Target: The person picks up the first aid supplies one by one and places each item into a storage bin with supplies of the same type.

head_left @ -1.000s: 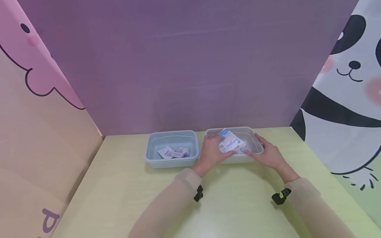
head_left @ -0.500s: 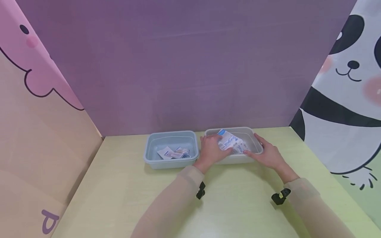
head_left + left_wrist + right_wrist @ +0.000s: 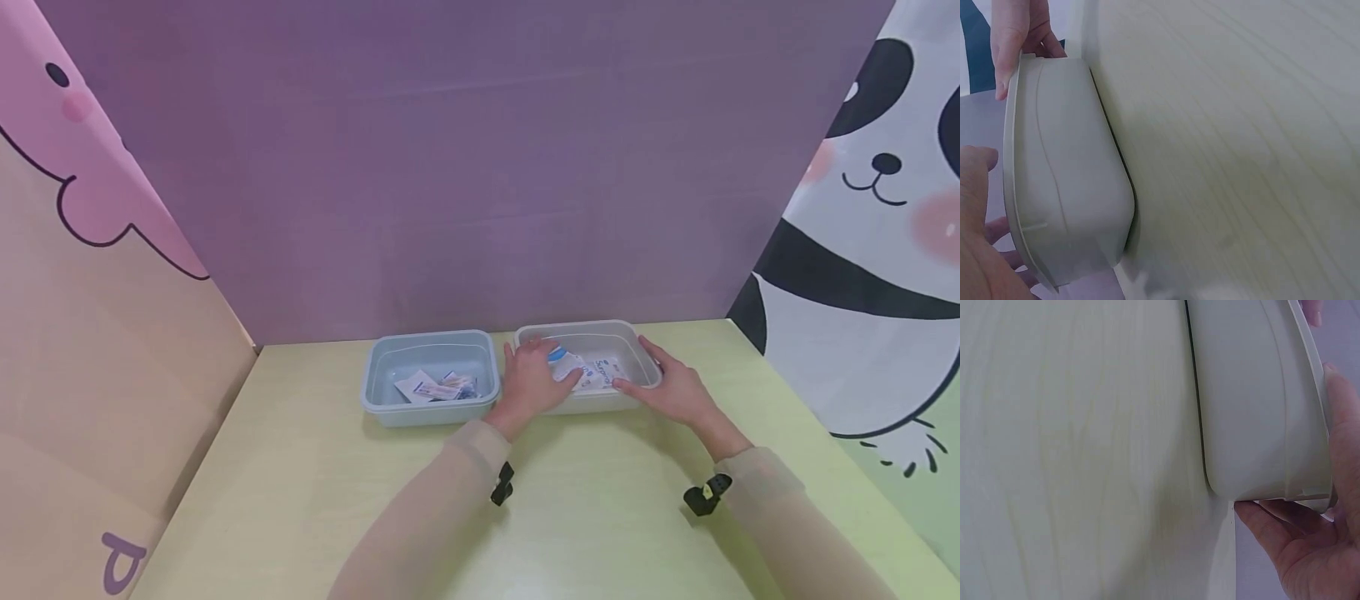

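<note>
My right hand (image 3: 677,392) grips the right end of a pale grey plastic bin (image 3: 603,402), thumb at the front rim and fingers around the side. In the right wrist view, the fingers (image 3: 1266,528) lie against the bin's end. My left hand (image 3: 534,379) is over the bin's left end, with thumb and fingers spread apart. Inside the bin lie white packets (image 3: 609,372) with blue print, one lettered "Surgical". A blue-cornered packet (image 3: 558,357) is partly hidden by the left hand; whether the fingers touch it is unclear.
A light blue bin (image 3: 431,412) stands just left of the grey one, with several small packets (image 3: 435,387) in it. Both are near the back of the pale wooden table (image 3: 592,517), before a purple wall (image 3: 480,167). Printed side panels flank the table.
The "Surgical" packet, earlier propped up near the left hand, now lies lower in the grey bin. The left hand has shifted slightly left. The right hand stays on the bin.
</note>
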`<state>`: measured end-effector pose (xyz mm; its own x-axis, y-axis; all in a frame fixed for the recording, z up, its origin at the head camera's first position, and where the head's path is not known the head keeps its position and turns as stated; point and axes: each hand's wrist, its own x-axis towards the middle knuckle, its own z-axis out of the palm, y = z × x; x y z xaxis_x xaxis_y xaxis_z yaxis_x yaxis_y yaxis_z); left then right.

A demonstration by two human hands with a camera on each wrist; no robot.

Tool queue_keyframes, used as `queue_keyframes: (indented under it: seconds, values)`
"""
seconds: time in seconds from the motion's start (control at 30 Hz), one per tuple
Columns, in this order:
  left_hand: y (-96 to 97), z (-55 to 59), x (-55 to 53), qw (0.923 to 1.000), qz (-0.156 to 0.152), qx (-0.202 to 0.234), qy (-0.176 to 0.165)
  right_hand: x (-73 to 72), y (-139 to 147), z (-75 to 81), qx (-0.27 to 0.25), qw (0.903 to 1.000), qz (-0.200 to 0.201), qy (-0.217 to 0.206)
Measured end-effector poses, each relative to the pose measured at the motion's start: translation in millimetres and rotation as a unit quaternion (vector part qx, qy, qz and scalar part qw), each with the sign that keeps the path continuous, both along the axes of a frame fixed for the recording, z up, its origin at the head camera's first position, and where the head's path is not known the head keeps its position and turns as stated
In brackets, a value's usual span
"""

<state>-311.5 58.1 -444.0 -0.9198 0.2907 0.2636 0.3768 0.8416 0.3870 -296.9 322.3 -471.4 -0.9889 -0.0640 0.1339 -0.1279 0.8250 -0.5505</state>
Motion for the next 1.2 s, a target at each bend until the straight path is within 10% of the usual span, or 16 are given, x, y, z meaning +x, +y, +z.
queue_keyframes:
  seconds: [1.2]
  values:
    - [-105.7, 4.3, -5.5, 0.9943, 0.038, 0.063, 0.076, -0.1, -2.1, 0.5, 0.001, 0.9999, 0.001, -0.013]
